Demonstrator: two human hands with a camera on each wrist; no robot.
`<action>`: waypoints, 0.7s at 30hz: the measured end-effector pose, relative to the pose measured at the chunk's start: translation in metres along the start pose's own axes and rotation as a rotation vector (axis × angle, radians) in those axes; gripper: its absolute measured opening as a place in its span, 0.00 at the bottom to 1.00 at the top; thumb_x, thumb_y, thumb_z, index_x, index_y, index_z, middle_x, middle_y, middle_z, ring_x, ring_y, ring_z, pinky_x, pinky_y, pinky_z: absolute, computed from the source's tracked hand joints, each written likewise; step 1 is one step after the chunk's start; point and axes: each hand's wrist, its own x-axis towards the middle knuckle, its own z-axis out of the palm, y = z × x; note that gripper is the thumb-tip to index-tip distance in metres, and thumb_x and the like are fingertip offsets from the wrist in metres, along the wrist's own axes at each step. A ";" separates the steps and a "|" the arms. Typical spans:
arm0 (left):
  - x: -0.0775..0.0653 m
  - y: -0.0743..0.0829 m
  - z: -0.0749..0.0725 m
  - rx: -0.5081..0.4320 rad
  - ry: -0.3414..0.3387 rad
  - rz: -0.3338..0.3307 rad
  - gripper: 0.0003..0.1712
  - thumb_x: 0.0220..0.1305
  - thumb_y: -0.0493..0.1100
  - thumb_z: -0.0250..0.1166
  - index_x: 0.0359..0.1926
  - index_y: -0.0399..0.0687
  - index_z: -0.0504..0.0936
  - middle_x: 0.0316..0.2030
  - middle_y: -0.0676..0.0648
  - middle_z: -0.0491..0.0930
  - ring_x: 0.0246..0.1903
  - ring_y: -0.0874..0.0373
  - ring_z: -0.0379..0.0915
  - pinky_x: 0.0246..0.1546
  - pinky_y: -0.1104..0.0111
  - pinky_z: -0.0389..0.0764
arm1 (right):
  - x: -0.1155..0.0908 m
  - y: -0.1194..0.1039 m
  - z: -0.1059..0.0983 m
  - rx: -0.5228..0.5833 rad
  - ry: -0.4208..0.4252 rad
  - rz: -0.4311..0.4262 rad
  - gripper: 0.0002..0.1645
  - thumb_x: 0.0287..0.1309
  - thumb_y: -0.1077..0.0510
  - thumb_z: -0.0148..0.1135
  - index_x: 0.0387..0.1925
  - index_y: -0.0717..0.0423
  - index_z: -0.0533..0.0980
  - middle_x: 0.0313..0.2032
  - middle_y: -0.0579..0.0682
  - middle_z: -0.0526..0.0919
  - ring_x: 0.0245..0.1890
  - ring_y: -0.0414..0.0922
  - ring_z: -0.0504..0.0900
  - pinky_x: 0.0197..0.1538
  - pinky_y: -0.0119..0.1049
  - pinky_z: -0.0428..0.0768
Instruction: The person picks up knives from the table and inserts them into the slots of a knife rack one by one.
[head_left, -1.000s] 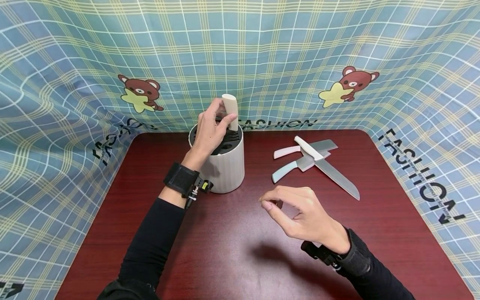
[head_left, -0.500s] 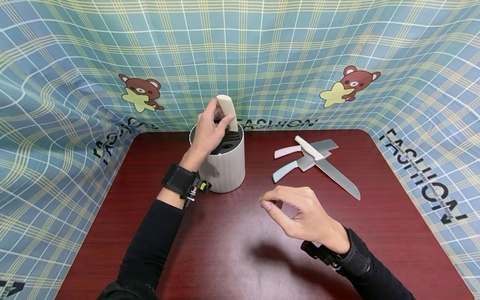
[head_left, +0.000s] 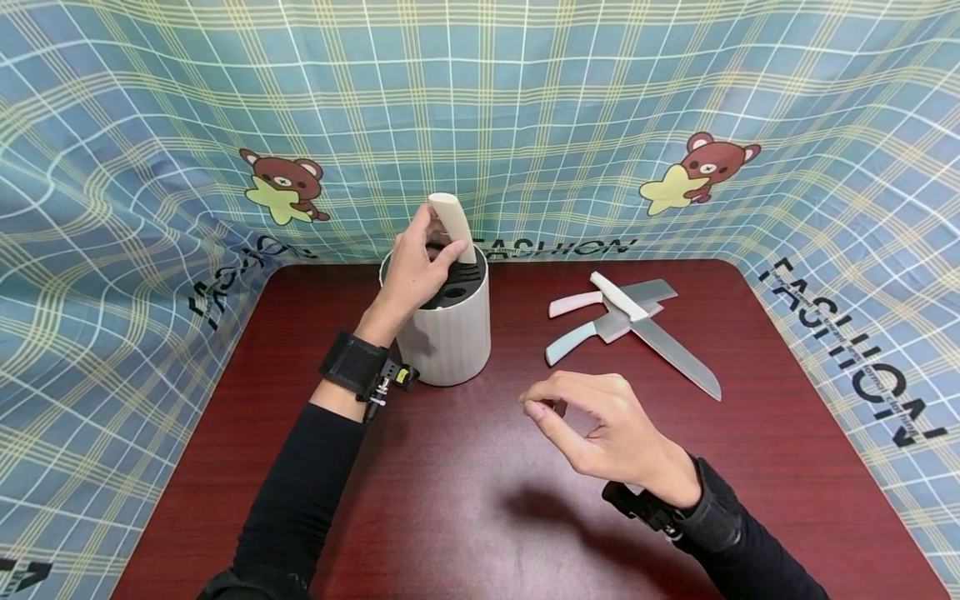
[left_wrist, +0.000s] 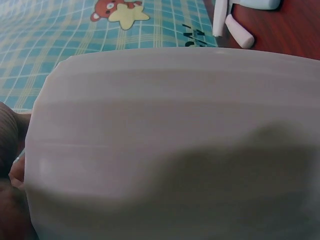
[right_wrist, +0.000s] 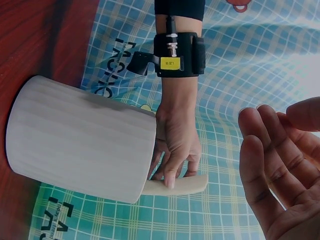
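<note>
My left hand (head_left: 412,267) pinches the cream handle of a knife (head_left: 456,225) between thumb and fingers. This handle stands up from the slotted black top of a round white knife block (head_left: 446,346), leaning a little left; its blade is hidden inside. In the right wrist view the knife handle (right_wrist: 195,185) juts from the rim of the knife block (right_wrist: 82,140). The knife block's ribbed wall (left_wrist: 165,110) fills most of the left wrist view. My right hand (head_left: 607,425) hovers over the table's front half, fingers loosely bent, thumb near the index fingertip, holding nothing.
Right of the block lie a pink-handled cleaver (head_left: 573,303), a blue-handled knife (head_left: 570,342) and a white-handled knife (head_left: 678,358) crossing over them, its blade toward the front right. A plaid cloth (head_left: 480,108) walls the dark red table (head_left: 450,500) at back and sides.
The knife handle's top has tipped left, and my left hand has shifted slightly left with it. My right hand and the knives on the table have stayed put.
</note>
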 end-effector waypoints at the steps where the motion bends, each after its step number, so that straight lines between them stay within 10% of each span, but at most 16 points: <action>1: 0.000 0.000 -0.001 -0.001 0.006 -0.002 0.27 0.70 0.43 0.66 0.66 0.46 0.68 0.52 0.40 0.83 0.50 0.50 0.82 0.53 0.59 0.84 | 0.000 0.000 0.000 0.001 0.000 0.000 0.06 0.65 0.66 0.61 0.37 0.54 0.82 0.28 0.43 0.83 0.29 0.29 0.77 0.32 0.20 0.78; 8: -0.001 0.005 -0.008 -0.039 0.173 0.064 0.29 0.68 0.48 0.68 0.64 0.44 0.70 0.53 0.41 0.79 0.47 0.50 0.81 0.52 0.59 0.82 | 0.000 0.000 0.001 0.004 0.008 -0.016 0.05 0.65 0.66 0.61 0.38 0.56 0.82 0.28 0.44 0.83 0.30 0.31 0.79 0.33 0.21 0.78; 21: -0.024 0.043 -0.009 0.071 0.476 0.440 0.17 0.66 0.43 0.69 0.46 0.32 0.78 0.39 0.38 0.82 0.39 0.47 0.79 0.47 0.62 0.78 | 0.002 0.000 0.003 0.003 0.006 -0.016 0.06 0.65 0.65 0.61 0.38 0.56 0.83 0.29 0.45 0.84 0.31 0.31 0.79 0.35 0.22 0.79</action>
